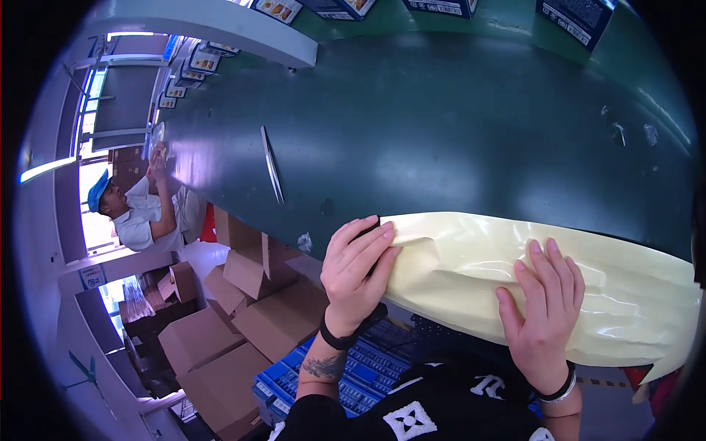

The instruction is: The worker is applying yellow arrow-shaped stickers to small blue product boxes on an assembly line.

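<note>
A long, glossy, pale yellow sheet [471, 253] lies along the near edge of the dark green table, its surface creased and its near side hanging over the edge. At its left end, my left hand [354, 268] is closed on the sheet, thumb and fingers at the border. A small black bit shows beside those fingertips; what it is I cannot tell. My right hand [543, 312] rests flat on the middle of the sheet with its fingers stretched out. Farther left on the table lies a pair of metal tweezers [272, 165], apart from both hands.
Blue printed boxes [577, 20] stand along the table's [441, 132] far side. A white beam [213, 29] crosses at upper left. Open cardboard boxes [220, 375] and a blue crate [368, 367] sit below the near edge. Another person [151, 209] in a blue cap works at the far left.
</note>
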